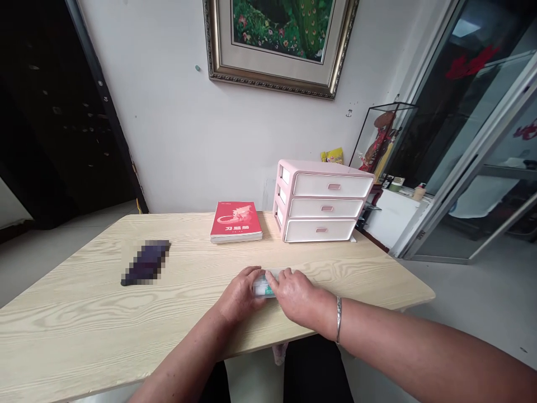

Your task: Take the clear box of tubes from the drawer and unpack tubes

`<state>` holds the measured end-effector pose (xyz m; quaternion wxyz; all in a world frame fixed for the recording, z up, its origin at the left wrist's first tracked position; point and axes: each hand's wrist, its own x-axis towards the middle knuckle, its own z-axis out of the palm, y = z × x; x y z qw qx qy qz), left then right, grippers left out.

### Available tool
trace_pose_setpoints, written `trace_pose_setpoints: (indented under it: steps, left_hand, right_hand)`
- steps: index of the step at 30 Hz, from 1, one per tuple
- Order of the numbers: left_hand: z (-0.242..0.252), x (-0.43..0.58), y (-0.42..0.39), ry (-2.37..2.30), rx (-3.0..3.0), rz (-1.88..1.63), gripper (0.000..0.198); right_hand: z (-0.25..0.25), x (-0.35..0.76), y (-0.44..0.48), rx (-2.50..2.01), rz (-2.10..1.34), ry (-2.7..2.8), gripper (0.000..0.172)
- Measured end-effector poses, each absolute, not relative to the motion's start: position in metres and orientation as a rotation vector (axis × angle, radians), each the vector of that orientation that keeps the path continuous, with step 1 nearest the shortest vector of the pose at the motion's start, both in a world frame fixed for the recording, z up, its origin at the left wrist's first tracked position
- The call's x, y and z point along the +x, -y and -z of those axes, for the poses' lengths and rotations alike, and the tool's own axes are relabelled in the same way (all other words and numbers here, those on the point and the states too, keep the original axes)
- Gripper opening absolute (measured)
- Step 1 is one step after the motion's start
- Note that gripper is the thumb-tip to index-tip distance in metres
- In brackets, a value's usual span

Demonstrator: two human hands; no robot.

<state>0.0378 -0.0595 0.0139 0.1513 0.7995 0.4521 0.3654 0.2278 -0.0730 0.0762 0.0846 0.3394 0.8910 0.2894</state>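
Observation:
A small clear plastic box [263, 286] with something teal inside lies on the light wooden table [84, 324] near its front edge. My left hand [240, 295] grips the box from the left, fingers curled round it. My right hand [297, 295] covers its right part, fingers curved over the top; a silver bangle sits on that wrist. Most of the box is hidden under the two hands.
A red book [235, 221] lies at the back of the table. Beside it stands a pink and white three-drawer organizer [322, 200], drawers closed. A dark blurred flat object [146, 262] lies to the left. A framed picture [280, 39] hangs on the wall.

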Motion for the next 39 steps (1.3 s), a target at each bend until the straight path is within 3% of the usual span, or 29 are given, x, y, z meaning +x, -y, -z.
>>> trace_pose_setpoints:
  steps: [13, 22, 30, 34, 36, 39]
  left_hand:
    - [-0.010, 0.042, 0.063, -1.342, 2.436, -1.026, 0.058]
    - [-0.011, 0.045, 0.064, -1.289, 2.498, -1.018, 0.036]
    - [-0.014, 0.039, 0.070, -1.300, 2.431, -1.040, 0.062]
    - [-0.013, 0.035, 0.075, -1.295, 2.407, -1.030, 0.067]
    - [-0.012, 0.034, 0.077, -1.313, 2.432, -1.017, 0.065]
    - [-0.013, 0.035, 0.077, -1.325, 2.467, -1.002, 0.059]
  right_hand:
    - [-0.051, 0.194, 0.081, 1.149, -0.988, -2.674, 0.042]
    - [-0.045, 0.178, 0.075, 1.189, -0.950, -2.594, 0.030]
    - [-0.057, 0.206, 0.069, 0.956, -0.954, -2.849, 0.030]
    - [-0.055, 0.232, 0.064, 0.896, -0.813, -3.088, 0.019]
    - [-0.047, 0.248, 0.062, 0.902, -0.696, -3.213, 0.027]
    - [-0.028, 0.274, 0.059, 1.019, -0.415, -3.343, 0.053]
